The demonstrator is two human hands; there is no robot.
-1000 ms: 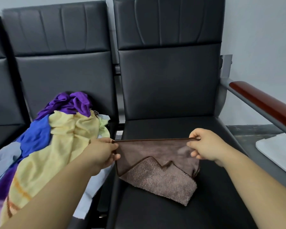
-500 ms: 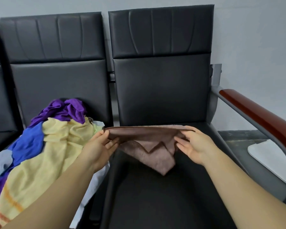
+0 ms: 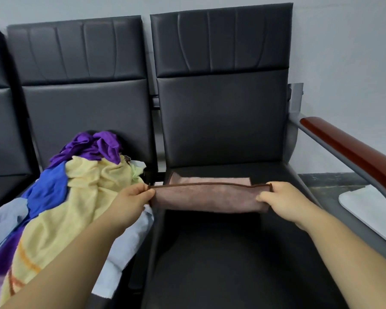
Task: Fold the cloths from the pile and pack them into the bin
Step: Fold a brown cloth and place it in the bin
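A row of smooth, black padded seats (image 3: 221,253) with stitched panel backs is set against a pale wall. A crumpled pile of cloths (image 3: 83,197) is heaped on the left seat: soft yellow terry, purple, blue and pale blue. A glossy red-brown armrest (image 3: 354,152) on a grey metal frame is seen at the right. The brown cloth (image 3: 210,198), fluffy with a darker hemmed edge, is folded into a long band over the back of the right seat. Its ends are pinched by the left hand (image 3: 129,200) and the right hand (image 3: 283,199), fingers curled.
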